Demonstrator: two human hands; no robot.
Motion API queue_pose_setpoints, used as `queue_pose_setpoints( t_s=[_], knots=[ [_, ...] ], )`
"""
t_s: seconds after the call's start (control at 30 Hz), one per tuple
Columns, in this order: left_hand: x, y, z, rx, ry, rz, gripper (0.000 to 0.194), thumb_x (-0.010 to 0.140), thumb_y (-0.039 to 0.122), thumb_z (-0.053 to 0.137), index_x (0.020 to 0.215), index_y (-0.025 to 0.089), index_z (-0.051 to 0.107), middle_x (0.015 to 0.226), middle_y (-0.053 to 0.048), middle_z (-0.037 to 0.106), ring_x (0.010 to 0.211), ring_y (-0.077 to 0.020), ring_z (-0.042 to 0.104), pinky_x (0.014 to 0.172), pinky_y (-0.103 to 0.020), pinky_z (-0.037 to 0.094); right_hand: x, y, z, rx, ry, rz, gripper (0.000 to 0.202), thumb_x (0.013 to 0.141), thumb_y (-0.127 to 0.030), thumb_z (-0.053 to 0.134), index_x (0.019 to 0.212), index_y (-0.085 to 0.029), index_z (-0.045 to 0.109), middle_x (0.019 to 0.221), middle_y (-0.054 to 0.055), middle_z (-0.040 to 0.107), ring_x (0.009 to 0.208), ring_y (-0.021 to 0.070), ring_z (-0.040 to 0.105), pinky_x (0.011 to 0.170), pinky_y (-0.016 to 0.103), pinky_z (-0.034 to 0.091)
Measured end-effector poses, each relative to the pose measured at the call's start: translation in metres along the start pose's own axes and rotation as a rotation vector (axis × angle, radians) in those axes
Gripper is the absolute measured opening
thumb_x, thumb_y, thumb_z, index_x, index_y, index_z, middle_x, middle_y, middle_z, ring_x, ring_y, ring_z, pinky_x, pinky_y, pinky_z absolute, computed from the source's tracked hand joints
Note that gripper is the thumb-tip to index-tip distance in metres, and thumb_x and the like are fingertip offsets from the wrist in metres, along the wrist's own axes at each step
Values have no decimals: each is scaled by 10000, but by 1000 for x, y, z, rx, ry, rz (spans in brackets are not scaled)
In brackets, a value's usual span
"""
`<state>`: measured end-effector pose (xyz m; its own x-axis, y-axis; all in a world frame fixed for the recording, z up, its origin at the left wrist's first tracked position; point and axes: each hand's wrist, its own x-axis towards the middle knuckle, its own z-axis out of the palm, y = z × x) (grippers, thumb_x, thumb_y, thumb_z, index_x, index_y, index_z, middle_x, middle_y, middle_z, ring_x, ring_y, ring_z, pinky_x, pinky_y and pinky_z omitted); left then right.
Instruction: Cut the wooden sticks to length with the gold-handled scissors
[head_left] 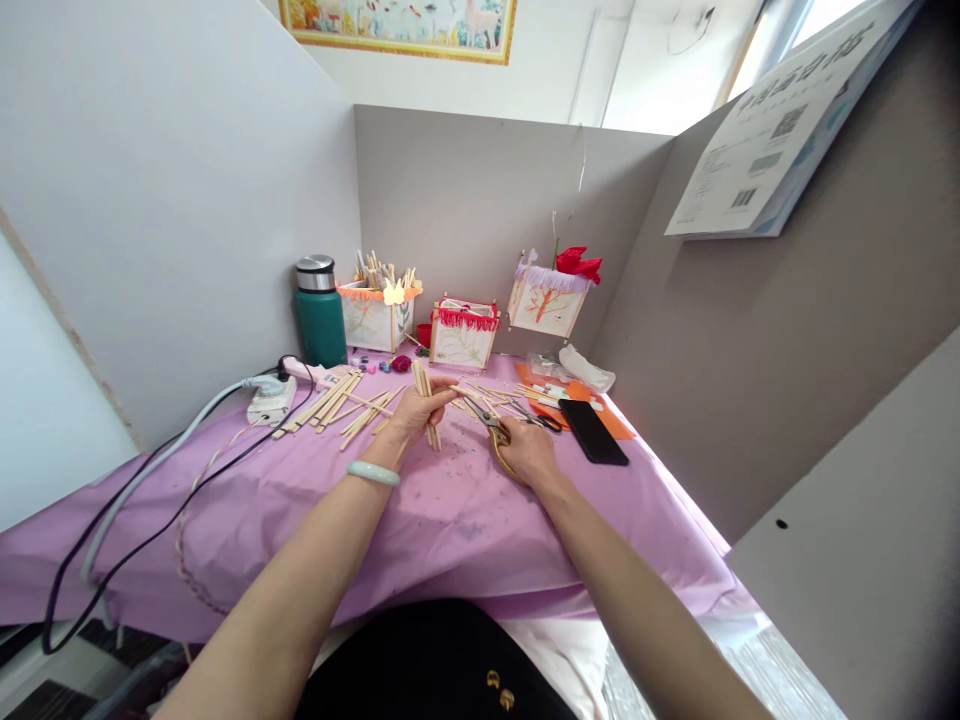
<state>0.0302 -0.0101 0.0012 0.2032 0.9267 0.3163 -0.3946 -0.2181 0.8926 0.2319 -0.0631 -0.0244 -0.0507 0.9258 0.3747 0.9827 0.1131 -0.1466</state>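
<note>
While the left hand clamps upright sticks above the surface, the right hand's fingers wrap the scissors, blades angled leftward (and forward) near the left fingertips.

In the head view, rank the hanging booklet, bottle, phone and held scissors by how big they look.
1. Hanging booklet
2. Bottle
3. Phone and held scissors: unsure which looks larger; the right hand partly covers the scissors.

On the bench, the bottle stands left of the pen box. The phone lies right of the loose sticks, with the power strip to their left.
</note>
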Motion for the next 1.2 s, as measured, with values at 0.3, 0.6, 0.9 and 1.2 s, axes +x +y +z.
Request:
queue_pose_setpoints(
  t_s=[0.3, 0.6, 0.9, 1.2],
  knots=[
    [-1, 0, -2, -34, -22, -6, 397, 692, 402, 801, 940, 109, 701, 544, 53, 486, 344, -4, 293, 357, -197, 126, 0, -1, -3, 4, 2, -9, 297, 939, -425, 451, 1017, -254, 681, 933, 41, 740, 830, 191, 663, 688, 261, 387],
    [0, -1, -5, -103, -19, -35, 351, 685, 382, 815, 872, 106, 704, 423, 99, 315, 342, -15, 259, 384, -184, 151, -1, -1, -2, -5, 5, -5, 297, 939, -434, 453, 1009, -258, 683, 921, 41, 741, 825, 196, 662, 686, 264, 387],
    [-1, 0, -2, -21, -135, -38, 316, 679, 353, 804, 836, 108, 681, 693, -17, 628, 342, 2, 323, 364, -203, 167, -1, -2, -3, -8, -5, -4, 297, 938, -427, 451, 1020, -255, 679, 917, 43, 738, 810, 193, 656, 680, 264, 373],
    [-2, 0, -3, 79, -175, -118, 327, 676, 274, 750, 948, 113, 665, 636, 2, 612, 352, -12, 314, 376, -200, 181, -1, 1, 0, 25, 56, -10, 282, 928, -419, 462, 975, -249, 682, 899, 33, 732, 790, 180, 639, 653, 264, 341]
  ],
)
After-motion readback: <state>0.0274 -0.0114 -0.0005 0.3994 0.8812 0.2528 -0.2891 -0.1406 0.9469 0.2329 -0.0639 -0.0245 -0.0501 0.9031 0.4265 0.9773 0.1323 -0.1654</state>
